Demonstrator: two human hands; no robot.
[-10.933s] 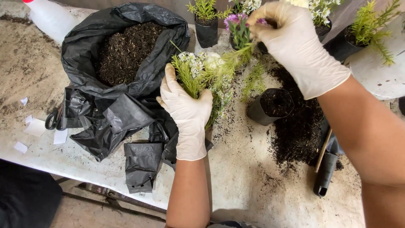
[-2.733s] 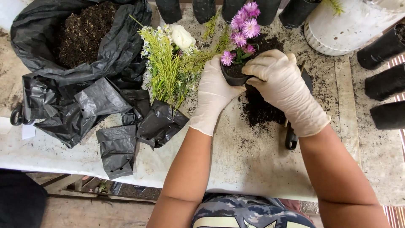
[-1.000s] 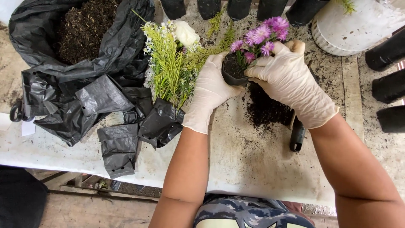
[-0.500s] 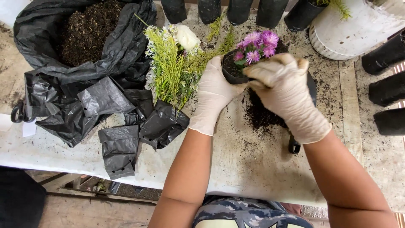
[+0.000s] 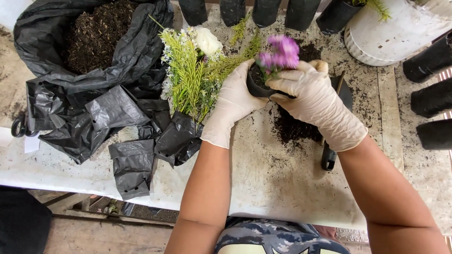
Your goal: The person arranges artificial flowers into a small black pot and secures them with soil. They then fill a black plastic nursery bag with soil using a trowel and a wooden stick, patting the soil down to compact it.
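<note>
White-gloved left hand (image 5: 233,101): closed around the left side of a small black pot (image 5: 258,87), fingers wrapped on its wall.
White-gloved right hand (image 5: 314,101): cupped over the pot's right side and front rim, thumb across the top edge; both hands are clamped on the same pot, close together.
Small black pot: held just above the surface (image 5: 263,174), tilted a little, soil showing inside.
Purple flowers (image 5: 281,52): growing from the pot, blurred, above the fingers of the right hand.
Loose soil (image 5: 294,129): dark patch on the surface right under the hands.
Dark tool handle (image 5: 328,159): lying on the surface beneath the right wrist, partly hidden by it.
Empty black planting bags (image 5: 134,157): flat and crumpled on the surface, left of the left forearm.
Green sprigs with a white bloom (image 5: 193,70): standing in a black bag just left of the left hand.
Large black sack (image 5: 136,51): far left, open, filled with dark potting mix (image 5: 92,37).
Row of black pots (image 5: 263,11): along the far edge.
White bucket (image 5: 391,35): far right, more black pots beside it.
</note>
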